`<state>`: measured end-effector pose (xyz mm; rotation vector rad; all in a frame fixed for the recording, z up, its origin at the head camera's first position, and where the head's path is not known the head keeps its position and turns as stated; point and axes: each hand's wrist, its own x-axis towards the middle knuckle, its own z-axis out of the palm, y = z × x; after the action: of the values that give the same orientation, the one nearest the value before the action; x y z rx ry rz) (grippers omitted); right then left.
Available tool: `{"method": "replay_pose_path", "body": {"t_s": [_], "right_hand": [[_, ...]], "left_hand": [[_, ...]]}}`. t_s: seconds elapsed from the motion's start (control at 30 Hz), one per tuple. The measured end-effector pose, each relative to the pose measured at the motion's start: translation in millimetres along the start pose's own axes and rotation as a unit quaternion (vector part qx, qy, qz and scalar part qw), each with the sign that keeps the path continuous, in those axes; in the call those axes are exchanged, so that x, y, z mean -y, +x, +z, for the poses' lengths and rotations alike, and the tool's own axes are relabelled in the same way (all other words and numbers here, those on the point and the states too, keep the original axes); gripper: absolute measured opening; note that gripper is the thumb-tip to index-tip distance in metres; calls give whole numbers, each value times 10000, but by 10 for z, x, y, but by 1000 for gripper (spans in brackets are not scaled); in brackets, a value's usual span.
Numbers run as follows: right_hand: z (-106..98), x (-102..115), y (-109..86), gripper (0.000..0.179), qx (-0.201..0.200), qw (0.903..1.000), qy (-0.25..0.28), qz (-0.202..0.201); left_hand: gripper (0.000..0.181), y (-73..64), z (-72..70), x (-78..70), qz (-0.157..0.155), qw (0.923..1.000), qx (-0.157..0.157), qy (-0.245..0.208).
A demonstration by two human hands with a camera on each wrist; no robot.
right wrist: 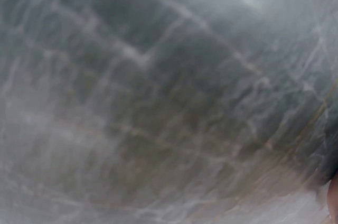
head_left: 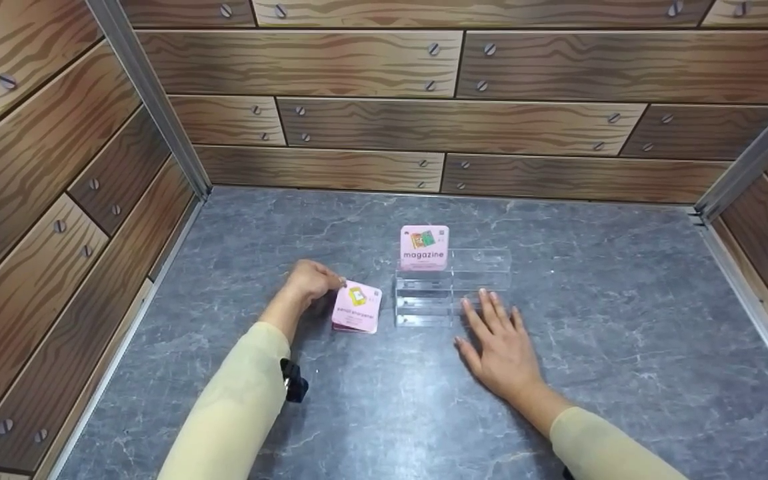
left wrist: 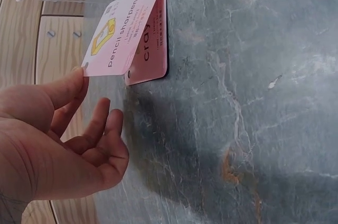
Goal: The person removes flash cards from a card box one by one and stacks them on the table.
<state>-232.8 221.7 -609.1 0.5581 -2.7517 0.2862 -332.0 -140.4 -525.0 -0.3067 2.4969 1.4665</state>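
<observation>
My left hand [head_left: 311,280] pinches the corner of a pink flashcard [head_left: 357,305] marked "pencil sharpener", between thumb and forefinger. In the left wrist view that card is tilted up over another pink card [left wrist: 153,57], whose word begins "cray". A clear plastic stepped rack [head_left: 481,270] stands to the right of the cards. In its back left part a "magazine" card [head_left: 425,248] is upright. My right hand [head_left: 501,350] lies palm down with spread fingers, fingertips at the rack's front right; only a sliver of it shows in the right wrist view.
Everything stands on a grey marbled tabletop [head_left: 611,320]. Wood-patterned panels [head_left: 357,120] wall in the back and both sides, with metal corner posts [head_left: 157,100] between them. A black wrist camera [head_left: 295,381] is strapped at the left sleeve.
</observation>
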Motion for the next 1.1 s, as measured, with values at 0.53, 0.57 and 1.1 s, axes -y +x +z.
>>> {"method": "replay_pose_path", "body": {"t_s": [0.53, 0.57, 1.1], "right_hand": [[-2, -4, -6, 67, -7, 10000, 77, 25], [-1, -4, -8, 67, -2, 10000, 64, 25], [5, -2, -8, 68, -13, 10000, -7, 14]], "left_hand": [[13, -46, 88, 22, -202, 9972, -452, 554], [13, -46, 91, 22, -229, 9967, -467, 618], [17, -59, 102, 45, -308, 9884, -547, 1385]]}}
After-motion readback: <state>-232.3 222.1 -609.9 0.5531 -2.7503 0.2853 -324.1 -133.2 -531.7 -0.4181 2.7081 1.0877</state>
